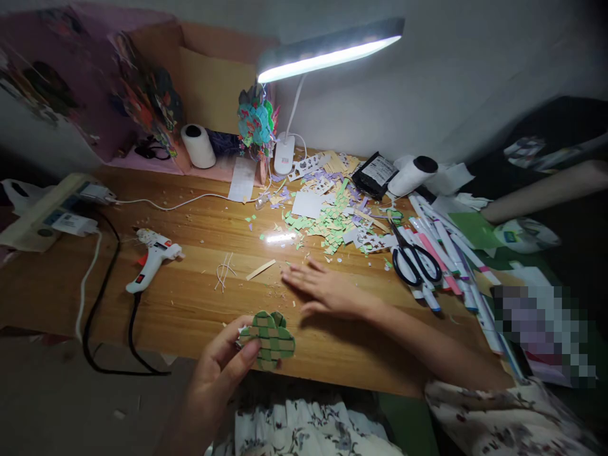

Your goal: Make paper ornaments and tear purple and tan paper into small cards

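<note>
My left hand (228,364) pinches a green and tan checkered woven paper piece (272,342) with rounded lobes, held over the front edge of the wooden table (199,316). The thumb lies on its face; the other fingers are partly behind it. My right hand (323,290) rests palm down on the tabletop, fingers spread and pointing left, holding nothing. Small crumbs lie beside its fingertips. Just left of it are a thin tan strip (261,270) and some pale strings (225,272).
A white glue gun (154,258) with a black cable lies at left, near a power strip (45,212). Paper scraps (332,215) are heaped at the back under a lit lamp (332,54). Black scissors (414,259) and several markers (449,253) lie at right.
</note>
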`<state>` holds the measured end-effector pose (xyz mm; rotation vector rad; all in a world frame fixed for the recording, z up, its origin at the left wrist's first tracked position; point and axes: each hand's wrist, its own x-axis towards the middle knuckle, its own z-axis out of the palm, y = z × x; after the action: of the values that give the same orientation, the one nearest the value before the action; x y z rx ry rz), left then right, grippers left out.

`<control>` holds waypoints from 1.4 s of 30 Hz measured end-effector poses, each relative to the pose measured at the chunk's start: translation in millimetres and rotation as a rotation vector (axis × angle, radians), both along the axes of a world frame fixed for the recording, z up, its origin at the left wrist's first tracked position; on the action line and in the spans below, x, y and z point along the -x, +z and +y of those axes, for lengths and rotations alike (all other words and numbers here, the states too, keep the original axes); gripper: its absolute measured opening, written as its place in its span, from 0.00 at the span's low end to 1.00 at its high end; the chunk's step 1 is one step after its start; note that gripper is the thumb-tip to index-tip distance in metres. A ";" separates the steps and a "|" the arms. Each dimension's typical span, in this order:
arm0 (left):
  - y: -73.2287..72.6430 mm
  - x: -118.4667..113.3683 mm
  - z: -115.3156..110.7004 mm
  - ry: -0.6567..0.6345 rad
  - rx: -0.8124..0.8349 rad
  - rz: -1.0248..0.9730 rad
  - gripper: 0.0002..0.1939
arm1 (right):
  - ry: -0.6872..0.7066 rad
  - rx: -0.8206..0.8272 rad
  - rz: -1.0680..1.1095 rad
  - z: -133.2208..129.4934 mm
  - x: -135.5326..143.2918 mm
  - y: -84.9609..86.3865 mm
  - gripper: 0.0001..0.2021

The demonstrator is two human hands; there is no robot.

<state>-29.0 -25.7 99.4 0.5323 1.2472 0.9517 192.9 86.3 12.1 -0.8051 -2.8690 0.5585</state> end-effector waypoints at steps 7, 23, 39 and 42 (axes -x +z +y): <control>2.8 -5.6 0.6 -0.025 0.005 0.033 0.16 | -0.049 -0.096 -0.003 5.1 -16.6 1.3 0.35; 2.3 -4.3 10.1 0.093 0.008 0.126 0.18 | -0.124 -0.010 -0.036 -16.1 -42.3 -4.7 0.33; -7.4 -13.4 14.9 0.078 -0.066 0.126 0.13 | -0.443 -0.174 -0.071 -15.1 -72.0 -3.4 0.32; -10.8 -20.3 16.7 0.024 -0.046 0.134 0.13 | -0.230 -0.097 -0.068 -20.7 -75.7 -3.6 0.31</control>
<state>-8.7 -9.0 88.7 0.6274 1.3569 0.9791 268.6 65.7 8.5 -1.1374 -2.7829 0.3691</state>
